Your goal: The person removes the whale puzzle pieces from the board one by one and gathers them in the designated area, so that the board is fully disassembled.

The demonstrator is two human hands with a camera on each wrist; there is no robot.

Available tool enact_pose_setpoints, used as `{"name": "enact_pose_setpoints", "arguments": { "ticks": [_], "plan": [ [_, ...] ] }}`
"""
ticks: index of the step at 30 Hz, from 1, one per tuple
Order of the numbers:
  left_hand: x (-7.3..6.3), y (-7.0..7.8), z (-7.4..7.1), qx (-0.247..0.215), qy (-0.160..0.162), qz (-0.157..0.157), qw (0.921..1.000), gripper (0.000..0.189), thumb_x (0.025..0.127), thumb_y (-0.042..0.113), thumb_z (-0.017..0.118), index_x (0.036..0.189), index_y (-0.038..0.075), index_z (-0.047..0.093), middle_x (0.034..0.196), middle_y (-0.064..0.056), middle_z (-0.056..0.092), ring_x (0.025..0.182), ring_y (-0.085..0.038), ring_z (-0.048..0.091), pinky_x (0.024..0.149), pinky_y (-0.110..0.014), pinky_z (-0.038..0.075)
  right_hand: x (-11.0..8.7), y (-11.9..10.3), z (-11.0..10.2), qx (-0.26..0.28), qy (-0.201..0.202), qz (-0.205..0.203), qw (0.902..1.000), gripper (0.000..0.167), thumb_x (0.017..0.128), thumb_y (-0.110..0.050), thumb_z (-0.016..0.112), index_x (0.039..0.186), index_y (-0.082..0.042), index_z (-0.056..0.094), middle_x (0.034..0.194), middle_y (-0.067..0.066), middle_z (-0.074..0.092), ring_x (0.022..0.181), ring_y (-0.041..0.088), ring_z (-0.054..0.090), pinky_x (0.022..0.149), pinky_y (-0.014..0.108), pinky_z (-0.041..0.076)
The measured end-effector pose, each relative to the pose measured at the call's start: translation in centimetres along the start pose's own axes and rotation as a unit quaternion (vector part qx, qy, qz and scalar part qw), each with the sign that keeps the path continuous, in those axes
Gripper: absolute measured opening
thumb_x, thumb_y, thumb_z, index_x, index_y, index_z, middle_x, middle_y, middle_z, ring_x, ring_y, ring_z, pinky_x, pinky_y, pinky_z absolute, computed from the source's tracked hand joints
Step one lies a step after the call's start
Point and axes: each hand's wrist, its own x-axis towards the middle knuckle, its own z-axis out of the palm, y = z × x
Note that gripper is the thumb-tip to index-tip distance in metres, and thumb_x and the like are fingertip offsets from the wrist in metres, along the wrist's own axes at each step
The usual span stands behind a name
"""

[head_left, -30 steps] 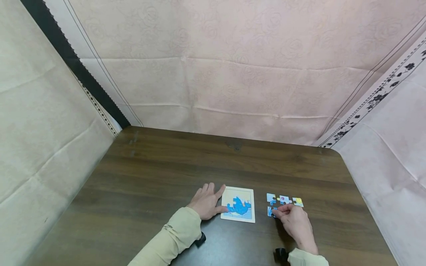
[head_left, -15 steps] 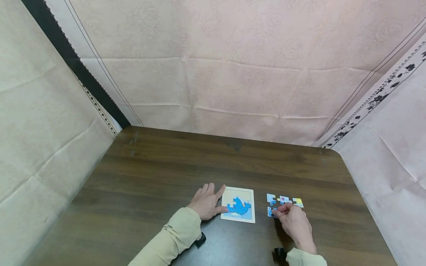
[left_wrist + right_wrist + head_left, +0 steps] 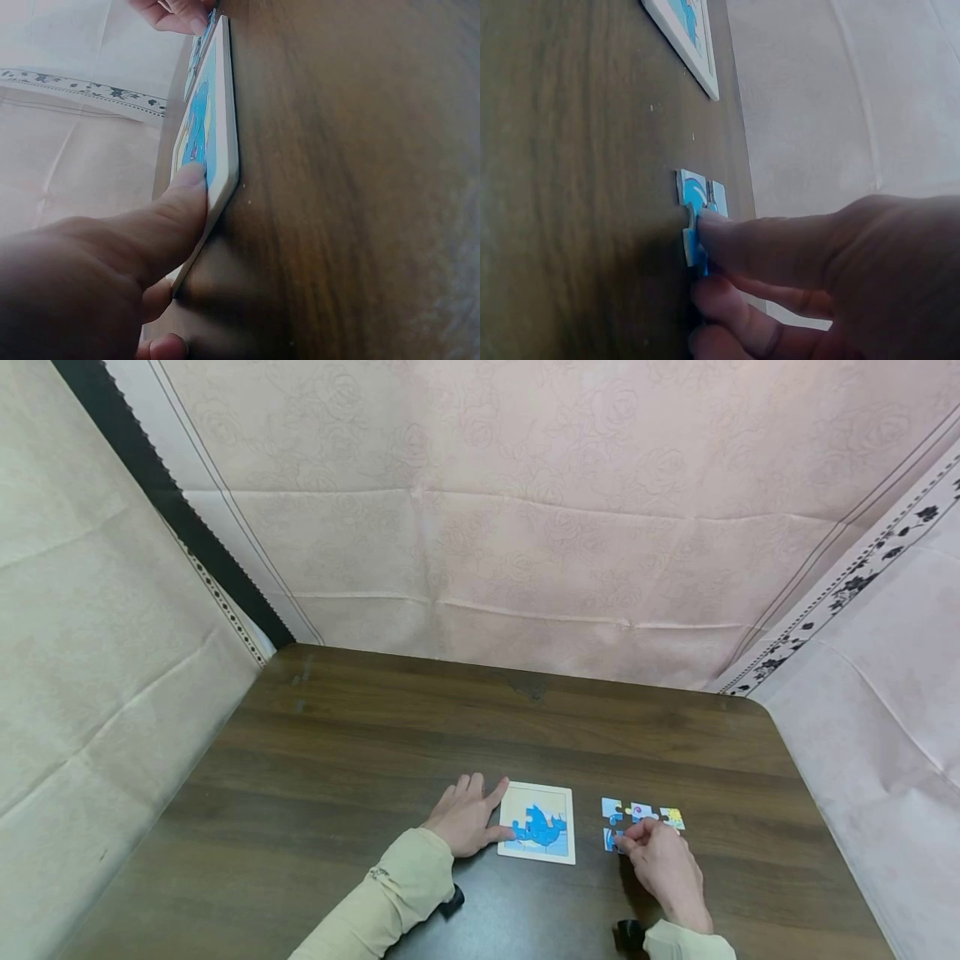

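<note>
**Thin blue jigsaw piece (image 3: 692,186): light, stiff, best taken by its edges**

The blue jigsaw piece lies at the near left of a small group, well right of the puzzle board (image 3: 540,786) on the wooden table (image 3: 420,718). The right hand (image 3: 669,867) pinches it, thumb on its face and edge, the other fingers curled beneath the thumb; how firm the grip is, I cannot tell. Just beyond lie a pale-blue piece (image 3: 611,807), a blue-and-pink piece (image 3: 641,811) and a yellow-marked piece (image 3: 672,817).

The left hand (image 3: 467,817) is spread at the board's left side, fingers extended, thumb resting on the partly filled picture, steadying it by the look.

The piece should weigh next to nothing and hardly bend. Its printed face may be slick, and the narrow tabs look easiest to damage, so opposite straight edges give the safest hold.
</note>
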Motion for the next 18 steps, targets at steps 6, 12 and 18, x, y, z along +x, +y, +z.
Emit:
{"name": "enact_pose_setpoints", "arguments": {
  "ticks": [6,12,18],
  "plan": [
    [0.0,0.0,-0.1,-0.003,-0.001,0.001,1.0,0.08,0.088,0.063,0.056,0.152,0.019,0.036,0.091,-0.003,0.037,0.081,-0.018,0.03,0.067,-0.027,0.027,-0.2,-0.5,-0.1,-0.01,0.001,0.004,0.9999,0.016,0.089,-0.027,0.07,0.087,-0.012,0.064,0.076,-0.003,0.061,0.068,0.018,0.053,0.058,0.037,0.037],
    [-0.1,0.0,-0.2,-0.004,-0.002,0.001,1.0,0.08,0.088,0.063,0.056,0.152,0.019,0.036,0.091,-0.003,0.036,0.081,-0.018,0.03,0.067,-0.027,0.027,-0.5,-1.3,0.2,-0.021,0.021,-0.001,0.9996,0.009,0.089,-0.022,0.067,0.089,-0.013,0.066,0.076,-0.003,0.061,0.069,0.019,0.056,0.059,0.041,0.04],
    [0.0,0.0,-0.1,-0.002,-0.004,0.001,1.0,0.08,0.088,0.064,0.056,0.152,0.019,0.036,0.091,-0.004,0.037,0.081,-0.018,0.031,0.066,-0.027,0.027,-0.6,-2.2,0.8,0.009,0.078,-0.01,0.9968,0.016,0.086,-0.015,0.067,0.101,-0.009,0.064,0.083,0.001,0.062,0.067,0.021,0.057,0.053,0.037,0.04]
  ]
}}
